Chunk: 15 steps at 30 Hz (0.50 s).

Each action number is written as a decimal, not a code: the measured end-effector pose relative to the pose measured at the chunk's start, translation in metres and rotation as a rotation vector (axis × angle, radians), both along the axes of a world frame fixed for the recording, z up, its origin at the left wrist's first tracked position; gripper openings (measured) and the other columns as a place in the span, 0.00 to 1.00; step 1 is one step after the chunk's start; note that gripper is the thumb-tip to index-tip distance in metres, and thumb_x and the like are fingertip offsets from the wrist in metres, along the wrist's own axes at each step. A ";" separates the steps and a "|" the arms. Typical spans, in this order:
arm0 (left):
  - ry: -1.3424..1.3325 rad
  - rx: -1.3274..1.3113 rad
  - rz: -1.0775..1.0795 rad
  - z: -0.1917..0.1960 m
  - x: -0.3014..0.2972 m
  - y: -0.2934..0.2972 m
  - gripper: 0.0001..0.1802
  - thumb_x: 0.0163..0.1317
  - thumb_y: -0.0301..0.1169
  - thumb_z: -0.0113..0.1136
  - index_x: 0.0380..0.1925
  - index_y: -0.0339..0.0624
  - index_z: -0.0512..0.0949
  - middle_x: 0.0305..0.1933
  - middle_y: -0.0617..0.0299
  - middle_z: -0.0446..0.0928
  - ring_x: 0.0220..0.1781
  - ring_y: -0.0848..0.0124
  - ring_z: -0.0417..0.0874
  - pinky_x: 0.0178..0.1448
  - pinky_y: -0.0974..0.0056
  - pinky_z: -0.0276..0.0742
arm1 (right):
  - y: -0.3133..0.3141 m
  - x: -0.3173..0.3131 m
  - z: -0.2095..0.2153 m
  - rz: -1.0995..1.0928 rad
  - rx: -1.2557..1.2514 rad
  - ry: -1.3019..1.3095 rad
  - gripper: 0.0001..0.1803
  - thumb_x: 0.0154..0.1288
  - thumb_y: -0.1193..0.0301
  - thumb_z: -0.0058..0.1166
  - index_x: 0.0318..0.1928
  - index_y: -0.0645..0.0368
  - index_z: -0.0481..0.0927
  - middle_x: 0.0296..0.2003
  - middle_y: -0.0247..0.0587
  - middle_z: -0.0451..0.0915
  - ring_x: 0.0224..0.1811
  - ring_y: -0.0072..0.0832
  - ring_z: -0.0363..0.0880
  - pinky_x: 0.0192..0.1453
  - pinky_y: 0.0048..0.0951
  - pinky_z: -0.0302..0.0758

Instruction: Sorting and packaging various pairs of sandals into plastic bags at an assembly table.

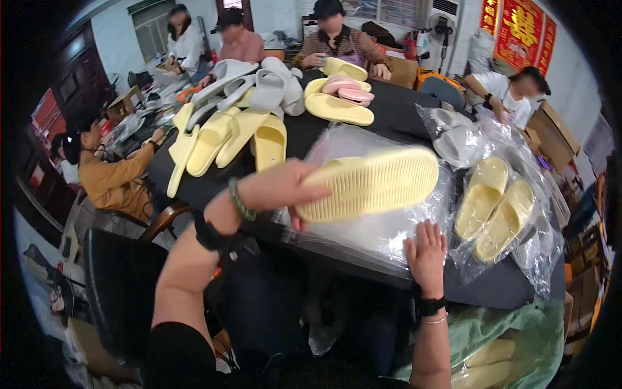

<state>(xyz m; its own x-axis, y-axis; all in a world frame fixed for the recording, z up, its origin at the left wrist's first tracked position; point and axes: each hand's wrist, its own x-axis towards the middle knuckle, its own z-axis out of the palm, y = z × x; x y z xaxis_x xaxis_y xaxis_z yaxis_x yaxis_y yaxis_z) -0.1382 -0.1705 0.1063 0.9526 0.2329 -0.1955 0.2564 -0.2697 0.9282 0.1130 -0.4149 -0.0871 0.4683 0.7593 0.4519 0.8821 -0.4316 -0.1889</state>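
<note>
My left hand [282, 188] grips one end of a pale yellow slipper [372, 181], held sole up above a pile of clear plastic bags [376, 236] on the black table [402, 110]. Fingers spread, my right hand [426, 249] lies flat on the front edge of the bag pile. Two yellow slippers in a clear bag [495, 207] lie to the right of it.
Loose yellow slippers [223, 136], white slippers [259, 81] and pink slippers [346, 87] are heaped at the table's far side. Several people sit around the table. A black chair [120, 285] stands at my lower left. A green sack of slippers [505, 343] is at lower right.
</note>
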 end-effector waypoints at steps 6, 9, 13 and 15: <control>-0.399 -0.018 0.449 0.073 -0.006 0.073 0.23 0.72 0.42 0.51 0.54 0.31 0.71 0.43 0.52 0.82 0.36 0.64 0.87 0.32 0.63 0.87 | -0.001 -0.002 0.000 -0.020 0.017 -0.019 0.29 0.70 0.57 0.49 0.63 0.65 0.71 0.65 0.55 0.68 0.71 0.53 0.61 0.73 0.54 0.53; -0.743 -0.035 0.697 0.103 -0.010 0.141 0.26 0.73 0.43 0.48 0.58 0.30 0.68 0.49 0.51 0.81 0.41 0.61 0.86 0.37 0.57 0.87 | -0.001 -0.002 0.003 -0.013 0.010 -0.028 0.29 0.69 0.57 0.50 0.63 0.65 0.70 0.66 0.55 0.68 0.71 0.53 0.60 0.73 0.54 0.53; -0.912 -0.016 0.845 0.099 -0.019 0.211 0.25 0.73 0.41 0.47 0.57 0.27 0.66 0.52 0.45 0.77 0.46 0.54 0.85 0.44 0.54 0.89 | -0.006 0.002 0.005 -0.046 -0.023 -0.018 0.29 0.69 0.58 0.50 0.63 0.65 0.69 0.66 0.56 0.67 0.71 0.53 0.59 0.73 0.54 0.53; -0.944 -0.156 1.036 0.070 -0.028 0.250 0.24 0.73 0.41 0.46 0.58 0.30 0.66 0.52 0.44 0.77 0.46 0.49 0.85 0.47 0.51 0.88 | -0.003 0.002 0.004 -0.040 -0.034 -0.005 0.30 0.69 0.58 0.49 0.63 0.66 0.68 0.66 0.55 0.66 0.72 0.53 0.58 0.74 0.54 0.52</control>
